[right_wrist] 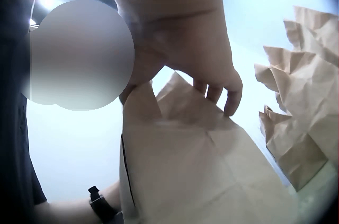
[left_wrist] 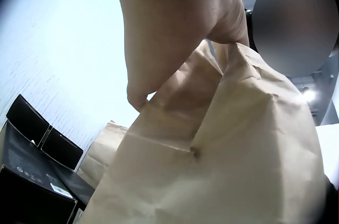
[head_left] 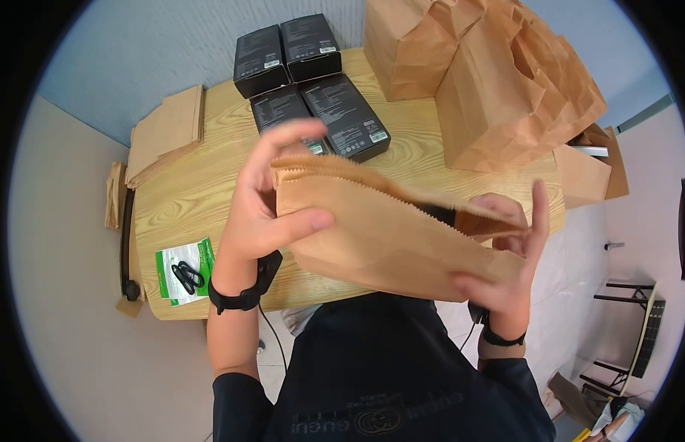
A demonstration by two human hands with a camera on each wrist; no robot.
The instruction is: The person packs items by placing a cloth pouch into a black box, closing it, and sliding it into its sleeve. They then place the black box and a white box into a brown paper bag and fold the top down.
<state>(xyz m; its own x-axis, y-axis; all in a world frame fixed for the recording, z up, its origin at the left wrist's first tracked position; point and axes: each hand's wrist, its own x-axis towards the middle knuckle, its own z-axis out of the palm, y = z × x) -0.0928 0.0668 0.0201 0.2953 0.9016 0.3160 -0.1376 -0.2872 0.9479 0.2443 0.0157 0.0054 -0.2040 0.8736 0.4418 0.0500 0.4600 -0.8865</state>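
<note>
A brown paper bag [head_left: 357, 239] with a zigzag-cut mouth is held up between both hands over the table's front edge. My left hand [head_left: 255, 214] grips its left end, thumb flat on the near side and fingers at the far side. At the right end my right hand [head_left: 513, 283] pinches the rim, with the index finger pointing up. Something dark [head_left: 440, 214] shows inside the partly spread mouth. Folded gussets of the bag [left_wrist: 238, 144] appear below the left hand in the left wrist view, and its other side [right_wrist: 196, 166] in the right wrist view.
Several black boxes [head_left: 346, 118] lie at the back of the wooden table [head_left: 225, 177]. Standing paper bags [head_left: 490, 110] fill the back right. Flat folded bags [head_left: 166, 132] lie back left. A green-and-white packet [head_left: 166, 272] with a black cable [head_left: 186, 277] is front left.
</note>
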